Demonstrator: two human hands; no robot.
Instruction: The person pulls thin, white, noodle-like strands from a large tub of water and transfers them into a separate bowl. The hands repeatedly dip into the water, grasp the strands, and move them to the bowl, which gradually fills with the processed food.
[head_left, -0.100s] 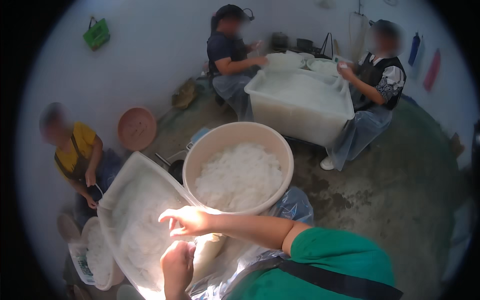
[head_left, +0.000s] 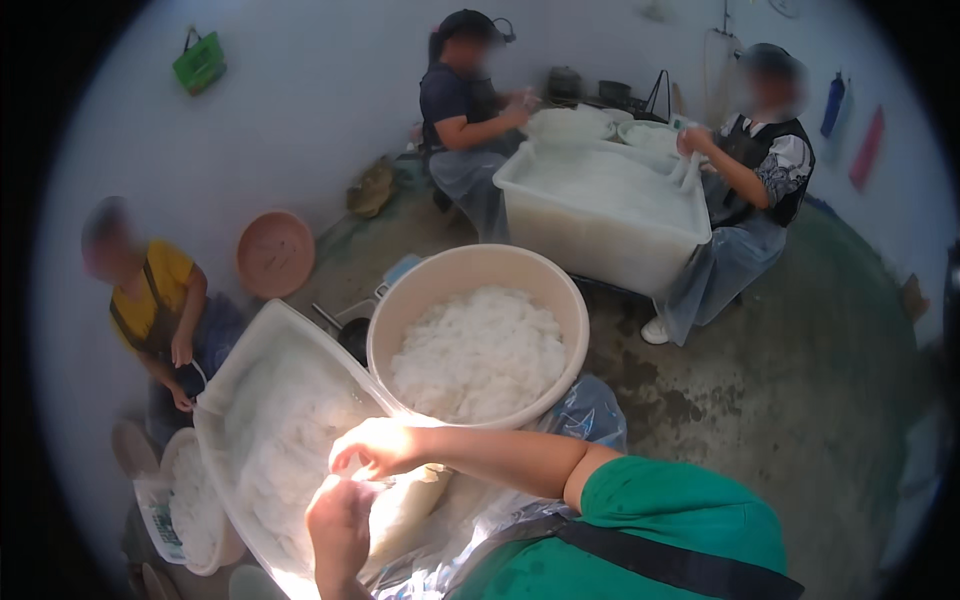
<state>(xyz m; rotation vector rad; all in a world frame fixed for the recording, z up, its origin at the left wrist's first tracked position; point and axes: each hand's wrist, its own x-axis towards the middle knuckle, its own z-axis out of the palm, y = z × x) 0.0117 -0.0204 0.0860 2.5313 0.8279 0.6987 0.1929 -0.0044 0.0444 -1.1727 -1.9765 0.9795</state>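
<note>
My left hand [head_left: 338, 520] is closed, its fingertips pinched at the side facing my right hand. My right hand [head_left: 378, 447] reaches over from the right, its fingers bent down toward the left fingertips. The two nearly touch; whatever is between them is too small and too brightly lit to make out. Both are above the near edge of a large white tub [head_left: 290, 320], which contains a loose, white, fluffy mass [head_left: 275, 435]. Just below my right wrist is a pale, rounded, cream-coloured thing [head_left: 408, 500], partly covered by my arm.
A round peach basin [head_left: 378, 335] with more white mass stands beyond my right forearm. Smaller white-filled containers [head_left: 195, 500] are at the left. One person [head_left: 165, 300] sits on the left; two others [head_left: 465, 130] [head_left: 765, 150] work at a big white tub [head_left: 600, 215].
My right hand has dropped slightly and its outstretched fingers have bent inward. My left hand has shifted a little left and up, bringing the fingertips of both hands together.
</note>
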